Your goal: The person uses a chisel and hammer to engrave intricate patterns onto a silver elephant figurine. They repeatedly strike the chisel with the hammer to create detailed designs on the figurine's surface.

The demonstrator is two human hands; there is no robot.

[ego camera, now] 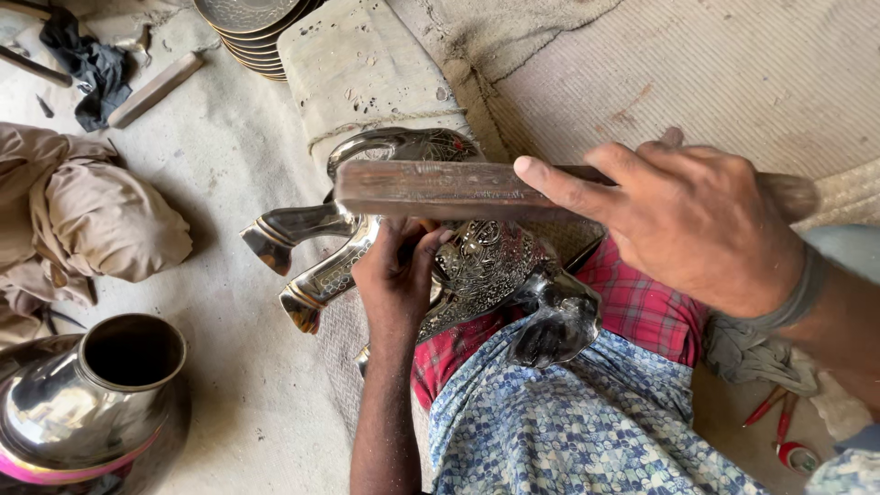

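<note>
Hands at work on a shiny metal horse figure (pixel 477 261), which lies on its side across the person's lap, partly on a red checked cloth (pixel 642 307) and a blue patterned cloth (pixel 587 422). Legs of the figure stick out to the left, hooves over the floor; its body is covered w/ fine engraved pattern.

Right hand (pixel 687 220) is closed around a flat wooden bat (pixel 440 188), index finger stretched along the top edge. Bat is held level, just above the figure & across it; whether it touches the metal can't be told. A dark band sits on that wrist.

Left hand (pixel 399 275) is pressed against the figure from below the bat, fingers curled & pinched together near the engraved part. Something small may be in that pinch but it's hidden, so can't tell what, if anything, it holds.

Behind the figure a long grey sandbag (pixel 367 64) lies on the floor, the figure's upper end resting against it. Stack of metal plates (pixel 252 27) at top edge. Top left: dark rag (pixel 87 60) & a wooden stick (pixel 154 89) beside it. Left: crumpled tan cloth (pixel 82 220). Bottom left: polished metal pot (pixel 92 403) w/ open round mouth, pink band near its base. Bottom right, on the floor: red-handled pliers (pixel 779 417), near the right forearm.
</note>
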